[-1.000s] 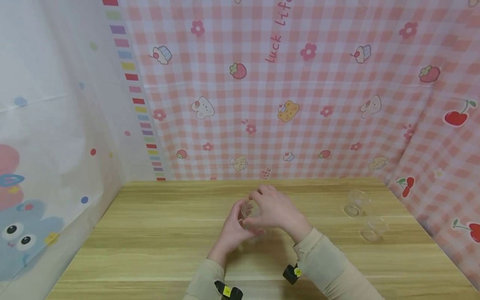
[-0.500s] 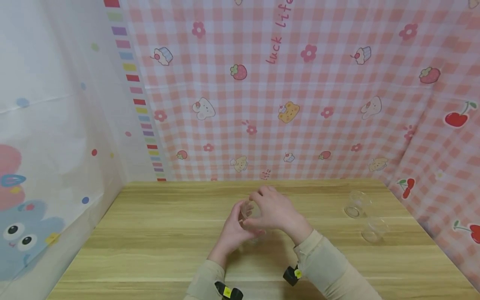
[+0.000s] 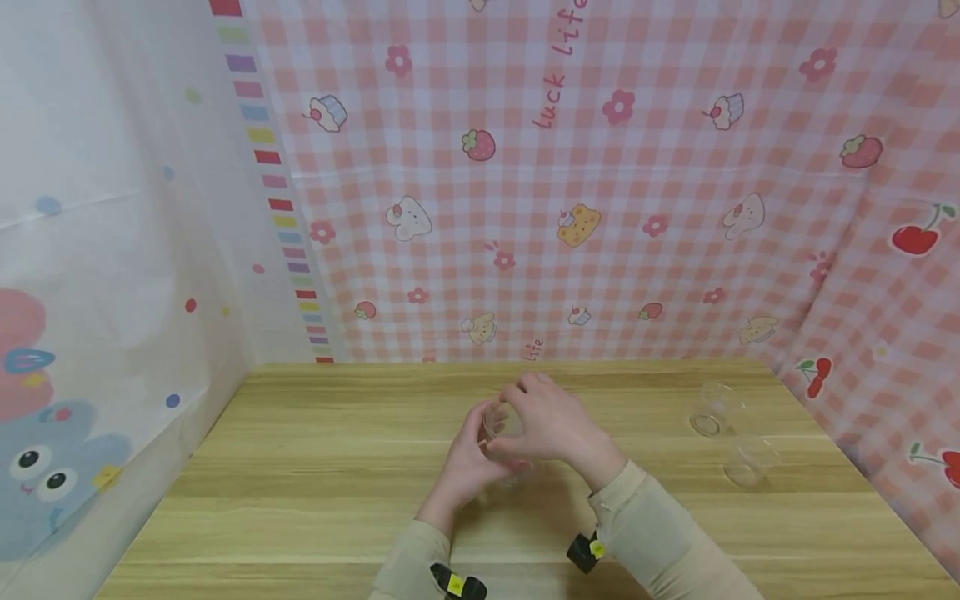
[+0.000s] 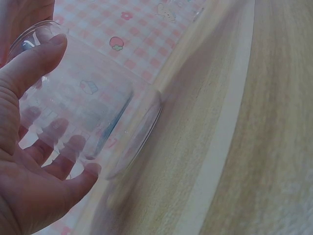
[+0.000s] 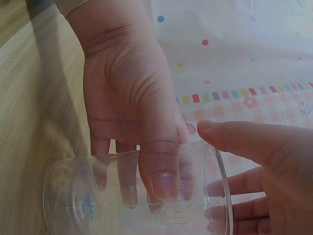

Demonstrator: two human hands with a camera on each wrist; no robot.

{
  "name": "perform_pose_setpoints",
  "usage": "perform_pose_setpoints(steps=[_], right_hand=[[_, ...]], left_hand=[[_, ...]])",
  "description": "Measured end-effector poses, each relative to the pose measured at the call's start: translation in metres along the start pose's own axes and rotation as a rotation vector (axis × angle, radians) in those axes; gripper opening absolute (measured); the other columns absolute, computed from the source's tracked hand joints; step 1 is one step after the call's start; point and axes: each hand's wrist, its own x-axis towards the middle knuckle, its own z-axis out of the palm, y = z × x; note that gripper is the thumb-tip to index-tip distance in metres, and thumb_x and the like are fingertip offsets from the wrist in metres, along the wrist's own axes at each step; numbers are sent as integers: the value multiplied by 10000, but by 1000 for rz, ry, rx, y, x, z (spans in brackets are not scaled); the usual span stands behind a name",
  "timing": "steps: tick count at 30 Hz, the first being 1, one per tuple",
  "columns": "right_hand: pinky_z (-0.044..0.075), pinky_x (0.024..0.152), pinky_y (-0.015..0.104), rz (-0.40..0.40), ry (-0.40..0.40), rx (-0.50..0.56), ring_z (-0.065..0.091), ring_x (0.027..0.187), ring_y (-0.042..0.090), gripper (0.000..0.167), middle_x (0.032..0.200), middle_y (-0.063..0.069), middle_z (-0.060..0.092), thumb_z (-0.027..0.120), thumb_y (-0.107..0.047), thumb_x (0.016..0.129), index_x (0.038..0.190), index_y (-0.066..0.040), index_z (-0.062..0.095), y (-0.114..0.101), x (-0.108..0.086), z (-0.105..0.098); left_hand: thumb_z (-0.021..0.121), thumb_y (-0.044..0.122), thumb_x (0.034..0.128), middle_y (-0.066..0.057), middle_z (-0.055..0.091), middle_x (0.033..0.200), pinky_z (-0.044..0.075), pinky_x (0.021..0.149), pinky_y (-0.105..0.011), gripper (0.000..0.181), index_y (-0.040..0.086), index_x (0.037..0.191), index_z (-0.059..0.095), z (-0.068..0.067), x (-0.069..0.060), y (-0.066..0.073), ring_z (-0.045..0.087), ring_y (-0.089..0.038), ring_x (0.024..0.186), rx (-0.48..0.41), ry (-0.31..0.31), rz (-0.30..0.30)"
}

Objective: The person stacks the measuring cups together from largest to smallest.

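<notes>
Both hands hold one clear beaker [image 4: 93, 98] near the middle of the table. Its wall carries graduation marks, seen in the right wrist view. My left hand [image 3: 465, 471] wraps its body, thumb on one side and fingers showing through from behind. Higher up, my right hand [image 3: 551, 421] grips around the rim, thumb near its edge. In the left wrist view the beaker's base lies close to the tabletop; whether it touches is unclear. An inner edge shows above that base, and I cannot tell whether a second vessel is nested inside.
Two more clear cups stand on the right of the wooden table [image 3: 315, 467], a far one [image 3: 706, 423] and a nearer one [image 3: 744, 472]. A pink checked cloth [image 3: 525, 167] hangs along the back and right; a white printed one [image 3: 112, 250] hangs on the left.
</notes>
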Motion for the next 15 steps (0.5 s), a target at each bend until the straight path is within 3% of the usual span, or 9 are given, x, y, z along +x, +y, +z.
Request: perform_pose_setpoints(steps=[15], right_hand=[[523, 845, 471, -3, -1, 11, 542, 1109, 272, 621, 1191, 82, 588, 770, -557, 766, 1202, -130, 654, -2, -2, -4]], left_hand=[[882, 102, 728, -130, 473, 1441, 450, 1003, -502, 879, 134, 1455, 388, 0, 0, 0, 486, -332, 1278, -6, -5, 9]])
